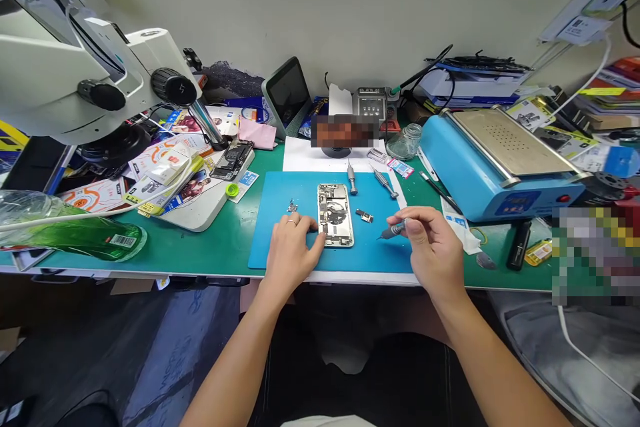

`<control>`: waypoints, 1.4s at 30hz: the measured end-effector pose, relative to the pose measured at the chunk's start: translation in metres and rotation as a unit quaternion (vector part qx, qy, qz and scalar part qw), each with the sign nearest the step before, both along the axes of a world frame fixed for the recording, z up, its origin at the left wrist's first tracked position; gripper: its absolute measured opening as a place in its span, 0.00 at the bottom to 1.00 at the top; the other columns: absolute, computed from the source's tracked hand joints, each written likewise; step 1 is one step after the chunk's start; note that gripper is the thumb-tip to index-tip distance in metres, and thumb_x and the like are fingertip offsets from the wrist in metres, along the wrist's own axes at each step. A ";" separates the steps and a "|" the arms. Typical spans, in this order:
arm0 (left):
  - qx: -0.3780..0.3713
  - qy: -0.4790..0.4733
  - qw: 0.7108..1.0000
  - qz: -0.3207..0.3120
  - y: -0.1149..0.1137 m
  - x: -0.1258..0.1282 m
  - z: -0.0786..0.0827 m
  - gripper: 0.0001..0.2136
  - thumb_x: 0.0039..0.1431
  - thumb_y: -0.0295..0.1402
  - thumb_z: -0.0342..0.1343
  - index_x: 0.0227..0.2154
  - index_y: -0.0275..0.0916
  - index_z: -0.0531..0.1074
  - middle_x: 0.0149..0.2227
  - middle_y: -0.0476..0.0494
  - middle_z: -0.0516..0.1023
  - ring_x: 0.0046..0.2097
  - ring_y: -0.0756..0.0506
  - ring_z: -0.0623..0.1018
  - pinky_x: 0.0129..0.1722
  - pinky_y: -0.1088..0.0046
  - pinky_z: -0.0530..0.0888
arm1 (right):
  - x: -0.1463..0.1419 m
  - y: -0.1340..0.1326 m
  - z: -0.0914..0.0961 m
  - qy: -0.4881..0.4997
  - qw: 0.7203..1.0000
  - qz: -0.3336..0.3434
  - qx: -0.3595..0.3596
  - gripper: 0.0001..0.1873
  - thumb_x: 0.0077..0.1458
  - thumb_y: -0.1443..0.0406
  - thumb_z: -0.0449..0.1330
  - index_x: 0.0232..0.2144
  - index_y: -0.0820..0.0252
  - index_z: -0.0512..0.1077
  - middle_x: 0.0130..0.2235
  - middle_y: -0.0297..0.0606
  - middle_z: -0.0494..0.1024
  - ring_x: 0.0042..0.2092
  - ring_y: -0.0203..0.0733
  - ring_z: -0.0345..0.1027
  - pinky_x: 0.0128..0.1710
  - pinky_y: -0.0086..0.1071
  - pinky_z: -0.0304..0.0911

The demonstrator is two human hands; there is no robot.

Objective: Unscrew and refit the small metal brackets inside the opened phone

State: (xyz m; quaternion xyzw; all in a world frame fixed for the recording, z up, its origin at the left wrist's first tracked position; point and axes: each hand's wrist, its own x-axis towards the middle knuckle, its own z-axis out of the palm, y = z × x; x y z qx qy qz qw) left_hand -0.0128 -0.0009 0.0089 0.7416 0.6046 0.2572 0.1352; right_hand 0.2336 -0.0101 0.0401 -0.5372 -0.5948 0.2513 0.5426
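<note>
An opened smartphone (336, 217) lies on the blue mat (280, 187), its inner parts facing up. My left hand (294, 247) rests at its left side, fingers stretched over the mat and thumb at the phone's lower left edge. Close to those fingertips is a small pile of tiny metal parts (293, 205). My right hand (434, 247) grips a small grey precision screwdriver (393, 231), its tip pointing left and down over the mat. Between phone and screwdriver sits a small dark component (365, 215). Two more screwdrivers, one upright-looking (353, 180) and one slanted (385, 183), lie behind.
A white microscope (115, 73) overhangs the left side, above packets and another opened phone (233, 159). A green bottle (95, 237) lies at the left. To the right stands a blue heating plate (500, 167); a glass jar (411, 137) is at the back.
</note>
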 end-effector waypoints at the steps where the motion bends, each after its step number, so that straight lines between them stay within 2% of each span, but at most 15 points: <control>1: 0.000 0.000 1.000 0.000 0.000 0.000 0.000 0.02 0.69 0.35 0.59 0.38 0.44 0.74 0.40 0.45 0.77 0.45 0.39 0.74 0.43 0.61 0.68 | 0.000 0.001 -0.001 -0.007 1.000 -0.002 0.005 0.18 0.69 0.47 0.58 0.41 0.53 0.76 0.39 0.39 0.81 0.36 0.45 0.80 0.37 0.40 0.78; 5: -0.002 0.001 1.000 0.002 0.000 0.001 0.001 0.02 0.68 0.34 0.59 0.39 0.44 0.74 0.41 0.45 0.77 0.46 0.39 0.74 0.44 0.61 0.68 | 0.003 0.006 -0.007 -0.105 0.992 -0.003 0.063 0.15 0.74 0.53 0.53 0.48 0.51 0.77 0.43 0.41 0.82 0.38 0.46 0.82 0.40 0.45 0.80; 8: -0.002 0.000 1.000 0.004 -0.001 0.001 0.002 0.01 0.68 0.32 0.59 0.39 0.43 0.73 0.40 0.45 0.77 0.46 0.39 0.74 0.44 0.61 0.68 | 0.004 0.007 -0.013 -0.195 0.975 0.010 0.106 0.14 0.73 0.59 0.56 0.55 0.50 0.75 0.47 0.43 0.84 0.42 0.48 0.82 0.43 0.45 0.81; 12: -0.002 -0.001 1.000 0.004 -0.001 0.001 0.001 0.01 0.67 0.32 0.59 0.39 0.44 0.73 0.41 0.45 0.77 0.46 0.39 0.74 0.43 0.61 0.68 | 0.005 0.004 -0.021 -0.261 0.957 0.035 0.122 0.29 0.70 0.65 0.60 0.69 0.45 0.61 0.52 0.42 0.84 0.43 0.48 0.83 0.45 0.44 0.81; 15: 0.001 -0.001 1.000 0.002 -0.001 0.001 0.000 0.01 0.67 0.32 0.59 0.39 0.44 0.73 0.41 0.45 0.77 0.46 0.39 0.74 0.43 0.61 0.67 | 0.006 0.001 -0.024 -0.274 0.955 0.048 0.103 0.35 0.70 0.66 0.60 0.73 0.43 0.53 0.53 0.41 0.84 0.42 0.46 0.83 0.43 0.44 0.81; 17: 0.001 0.000 1.000 0.002 -0.001 0.001 0.000 0.01 0.67 0.32 0.59 0.39 0.44 0.73 0.41 0.45 0.77 0.46 0.39 0.74 0.44 0.61 0.68 | 0.004 0.001 -0.022 -0.231 0.969 0.043 0.072 0.37 0.69 0.64 0.61 0.73 0.42 0.51 0.52 0.41 0.84 0.41 0.46 0.83 0.42 0.44 0.81; 20: 0.000 0.002 1.000 0.004 -0.001 0.001 0.000 0.01 0.66 0.32 0.59 0.39 0.44 0.73 0.40 0.45 0.77 0.45 0.39 0.74 0.44 0.61 0.68 | -0.010 0.004 -0.015 -0.073 0.996 0.047 0.011 0.35 0.67 0.60 0.63 0.70 0.43 0.54 0.50 0.40 0.84 0.40 0.45 0.83 0.40 0.43 0.82; 23: 0.003 0.004 1.000 0.004 -0.001 0.001 0.001 0.01 0.66 0.32 0.59 0.39 0.44 0.73 0.40 0.45 0.77 0.45 0.39 0.74 0.44 0.61 0.68 | -0.034 0.010 -0.009 0.076 0.993 0.085 -0.033 0.27 0.66 0.59 0.65 0.63 0.44 0.60 0.47 0.36 0.83 0.37 0.41 0.83 0.41 0.40 0.82; 26: 0.003 0.008 1.000 0.007 0.000 0.001 0.000 0.01 0.65 0.32 0.60 0.39 0.44 0.73 0.40 0.45 0.77 0.46 0.38 0.75 0.44 0.60 0.69 | -0.056 0.018 -0.011 0.148 0.980 0.115 -0.064 0.24 0.64 0.57 0.66 0.58 0.46 0.61 0.45 0.35 0.82 0.37 0.41 0.83 0.40 0.39 0.82; 32: -0.006 0.008 1.000 0.008 0.000 0.001 0.001 0.03 0.64 0.32 0.60 0.39 0.44 0.73 0.41 0.44 0.78 0.47 0.38 0.75 0.46 0.59 0.70 | -0.073 0.023 -0.027 0.217 0.965 0.108 -0.099 0.27 0.61 0.55 0.68 0.56 0.47 0.61 0.44 0.35 0.81 0.36 0.41 0.83 0.39 0.39 0.83; 42: -0.014 0.010 1.000 0.003 0.000 0.000 0.002 0.04 0.62 0.31 0.60 0.38 0.45 0.72 0.42 0.45 0.78 0.47 0.38 0.75 0.46 0.59 0.70 | -0.071 0.022 -0.030 0.207 0.965 0.107 -0.117 0.27 0.61 0.54 0.68 0.56 0.48 0.61 0.43 0.35 0.82 0.36 0.41 0.82 0.43 0.41 0.83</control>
